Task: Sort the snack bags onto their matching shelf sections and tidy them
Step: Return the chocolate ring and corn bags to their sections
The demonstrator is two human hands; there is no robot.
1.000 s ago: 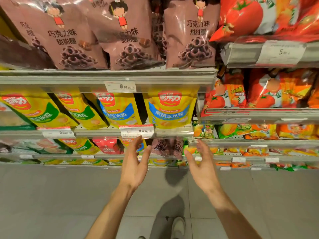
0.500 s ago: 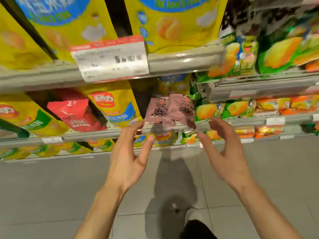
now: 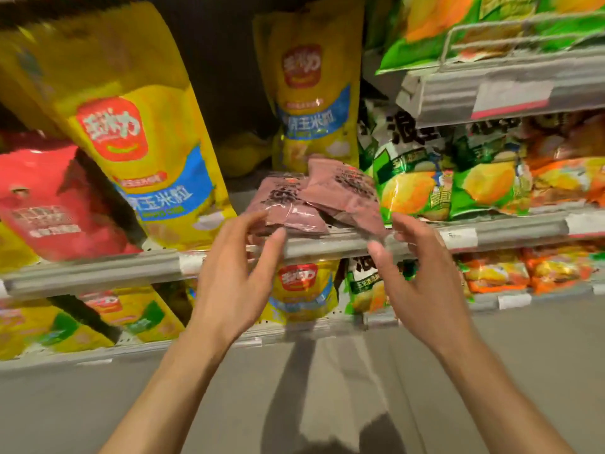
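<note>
Two pinkish-brown snack bags (image 3: 314, 199) lie flat at the front of a grey shelf (image 3: 327, 245), among yellow corn bags (image 3: 147, 152). My left hand (image 3: 235, 273) reaches the left bag's corner with loosely bent fingers, its fingertips at the bag's edge. My right hand (image 3: 422, 270) comes in from the right, fingers bent, thumb near the shelf rail just under the right bag. Neither hand clearly grips a bag.
A red bag (image 3: 49, 198) stands at the left among the yellow ones. Green and orange chip bags (image 3: 458, 178) fill the right shelves. A lower shelf (image 3: 294, 326) holds more yellow bags. Grey floor lies below.
The view has moved closer and lower onto the shelf with the pinkish-brown bags. Both hands have moved forward to the bags' sides.
</note>
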